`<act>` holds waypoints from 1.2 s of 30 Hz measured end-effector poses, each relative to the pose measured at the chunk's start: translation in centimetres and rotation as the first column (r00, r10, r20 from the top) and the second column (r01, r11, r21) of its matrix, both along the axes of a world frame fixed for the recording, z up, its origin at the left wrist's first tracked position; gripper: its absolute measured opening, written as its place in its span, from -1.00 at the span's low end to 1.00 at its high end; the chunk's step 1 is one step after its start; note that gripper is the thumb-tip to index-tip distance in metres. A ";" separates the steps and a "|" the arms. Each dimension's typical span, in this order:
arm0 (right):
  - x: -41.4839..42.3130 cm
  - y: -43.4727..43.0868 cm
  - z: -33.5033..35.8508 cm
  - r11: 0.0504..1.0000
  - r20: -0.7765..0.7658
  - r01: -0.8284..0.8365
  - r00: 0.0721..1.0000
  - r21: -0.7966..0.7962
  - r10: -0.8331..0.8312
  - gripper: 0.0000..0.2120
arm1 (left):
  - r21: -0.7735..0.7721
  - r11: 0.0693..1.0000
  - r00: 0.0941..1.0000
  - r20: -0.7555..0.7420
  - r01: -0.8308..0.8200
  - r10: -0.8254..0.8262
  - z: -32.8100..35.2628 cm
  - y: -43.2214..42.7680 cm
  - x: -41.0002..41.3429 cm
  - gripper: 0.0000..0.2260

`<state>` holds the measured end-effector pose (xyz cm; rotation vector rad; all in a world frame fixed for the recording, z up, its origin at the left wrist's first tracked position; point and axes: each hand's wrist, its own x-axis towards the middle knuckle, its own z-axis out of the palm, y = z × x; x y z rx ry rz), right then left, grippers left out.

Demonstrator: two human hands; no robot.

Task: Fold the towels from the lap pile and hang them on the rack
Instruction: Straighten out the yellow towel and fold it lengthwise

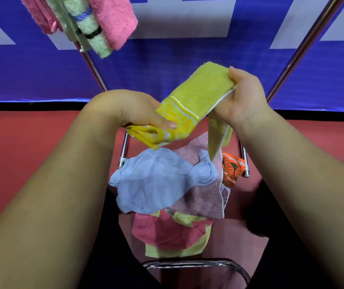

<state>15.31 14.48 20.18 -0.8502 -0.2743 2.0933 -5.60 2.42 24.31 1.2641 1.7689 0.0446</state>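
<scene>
Above the lap pile point(173, 184), a yellow towel point(200, 90) stretches slantwise between both hands. The left hand point(144, 113) grips its patterned end, fingers curled under and thumb on top. The right hand point(244, 97), higher and farther out, pinches the plain end between thumb and fingers, and a loose strip of the towel hangs from it down to the pile. The pile lies on the lap: a blue cloth point(146, 176), knotted at one side, lies over a speckled towel point(204, 197), with an orange towel point(231, 170) at the right edge and a pink cloth point(166, 230) on a pale yellow one nearer the body. The rack point(304, 44) rises behind on slanted metal legs. At its upper left hang two pink towels point(114, 19) with a striped towel point(87, 28) between them. Beyond are a blue banner point(187, 69) and red floor point(31, 142).
</scene>
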 end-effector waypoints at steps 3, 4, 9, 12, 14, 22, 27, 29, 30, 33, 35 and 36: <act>0.2 0.0 0.2 0.999 -0.014 0.037 0.999 0.040 -0.036 -0.69 | -0.096 0.995 0.984 -0.174 -0.043 0.026 -1.3 0.3 -0.6 -0.55; 0.3 -0.2 0.3 0.997 -0.008 0.044 0.999 0.058 -0.044 -0.72 | -0.107 0.992 0.970 -0.241 -0.062 0.035 -1.9 0.4 -0.7 -0.55; -0.3 -1.0 1.0 0.993 -0.012 0.029 1.000 0.112 -0.028 -0.72 | 0.146 0.988 0.862 -0.493 -0.052 0.119 -2.7 1.0 2.0 -0.63; -0.9 -1.8 1.5 0.980 0.109 -0.057 0.993 0.189 0.036 -0.78 | 0.456 0.883 0.968 -0.156 -0.106 0.197 -2.6 1.8 4.5 -0.42; -1.2 -2.5 1.9 0.965 0.188 -0.109 0.980 0.236 0.065 -0.74 | 0.572 0.806 0.985 0.023 -0.153 0.171 -2.7 2.1 5.8 -0.42; -1.3 -2.3 1.1 0.850 0.622 -0.385 0.778 0.358 0.090 -0.31 | 0.630 0.690 0.929 0.165 -0.357 0.330 -1.8 2.5 7.6 -0.77; -1.5 -2.7 0.8 0.797 0.643 -0.472 0.753 0.377 0.142 -0.52 | 0.751 0.561 0.862 0.023 -0.349 0.506 -3.2 2.8 7.4 -0.85; -1.3 -3.2 1.2 0.770 0.686 -0.509 0.716 0.384 0.132 -0.68 | 0.797 0.516 0.843 -0.016 -0.314 0.537 -3.1 2.7 7.2 -0.85; -1.3 -3.2 1.2 0.754 0.719 -0.530 0.686 0.389 0.112 -0.79 | 0.815 0.501 0.839 -0.034 -0.291 0.544 -2.8 2.6 7.2 -0.82; -1.3 -3.8 0.6 0.641 0.851 -0.628 0.520 0.442 -0.077 -0.86 | 0.847 0.489 0.838 -0.102 -0.209 0.535 -1.9 2.1 7.2 -0.73; -1.5 -4.3 -0.2 0.613 0.894 -0.655 0.380 0.442 -0.239 -0.91 | 0.861 0.488 0.850 -0.144 -0.146 0.507 -1.4 1.9 7.5 -0.73; -1.6 -4.5 -0.5 0.624 0.906 -0.657 0.314 0.423 -0.283 -0.82 | 0.865 0.489 0.856 -0.165 -0.114 0.490 -1.2 1.8 7.6 -0.73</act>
